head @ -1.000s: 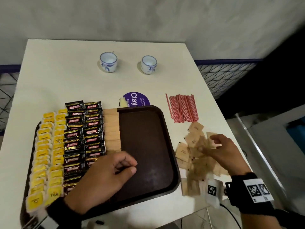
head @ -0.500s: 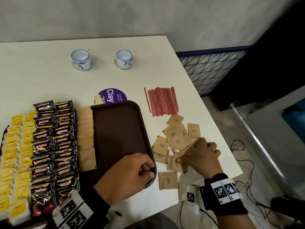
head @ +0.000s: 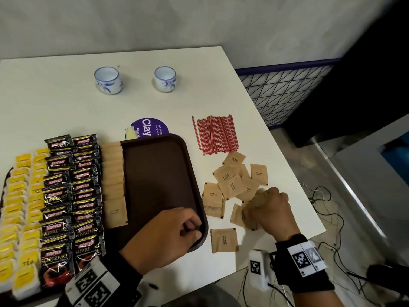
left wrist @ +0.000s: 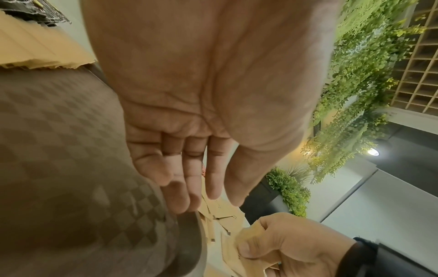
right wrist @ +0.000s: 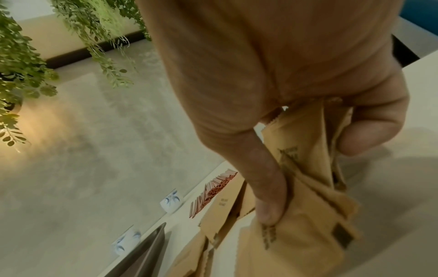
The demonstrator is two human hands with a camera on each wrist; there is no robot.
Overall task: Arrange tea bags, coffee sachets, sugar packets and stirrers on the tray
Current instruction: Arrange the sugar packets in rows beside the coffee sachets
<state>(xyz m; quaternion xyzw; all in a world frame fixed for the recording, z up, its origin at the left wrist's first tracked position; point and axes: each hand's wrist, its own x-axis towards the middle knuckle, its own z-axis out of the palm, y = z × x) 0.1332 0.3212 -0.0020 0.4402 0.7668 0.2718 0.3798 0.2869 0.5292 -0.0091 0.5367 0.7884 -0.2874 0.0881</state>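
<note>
Item: brown sugar packets (head: 233, 186), loose heap on white table (head: 55, 103), just right of tray (head: 163, 173). One packet (head: 224, 239) lies apart, near tray's front right corner. One column of sugar packets (head: 112, 173) already laid on tray, beside coffee sachets (head: 74, 185) and yellow tea bags (head: 22, 196).

Right hand (head: 269, 209): over heap's near edge, thumb and fingers curled round a fanned bunch of packets; wrist view shows thumb (right wrist: 265, 180) pressing the paper faces.

Left hand (head: 166, 238): at tray's front right rim, fingers loosely bent, nothing held; whether it touches rim, can't tell.

Handling (judged): packets v. light, thin, flat paper w/ crimped edges; semi-stiff, creasable, faces slide on each other, so a bunch may fan or shed. Best hold: pinch across flat faces mid-packet, square the stack edge-on vs. table before carrying. Tear risk low; spill risk if squeezed hard.

Stirrers (head: 215, 135): red, thin, bundled on table past the heap, not yet on tray. Likely light, roll easily; take as a bunch at mid-length.
</note>
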